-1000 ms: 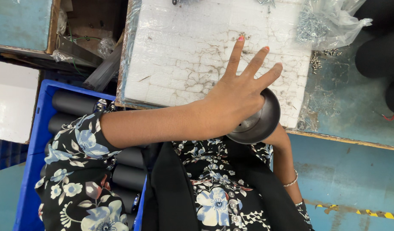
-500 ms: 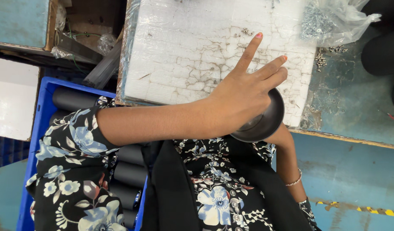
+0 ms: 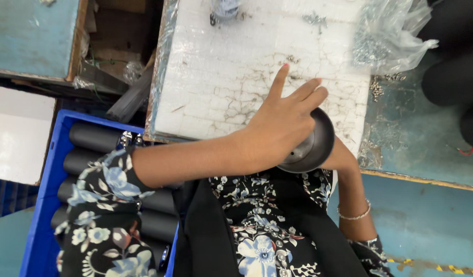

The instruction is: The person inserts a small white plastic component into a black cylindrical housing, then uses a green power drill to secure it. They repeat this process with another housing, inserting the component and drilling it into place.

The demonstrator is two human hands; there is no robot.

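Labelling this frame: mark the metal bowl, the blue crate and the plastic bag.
metal bowl [image 3: 318, 149], head view, on its dark inner wall right of the left hand.
blue crate [image 3: 44, 205], head view, on its left wall.
plastic bag [image 3: 395, 36], head view, on its crumpled middle.

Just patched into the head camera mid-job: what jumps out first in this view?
The left hand stands out first, reaching across the middle with fingers spread over a dark round metal bowl-shaped part at the near edge of the cracked white work surface. The right hand is hidden behind that part. At lower left, a blue crate holds dark cylinders; a clear plastic bag lies at upper right.
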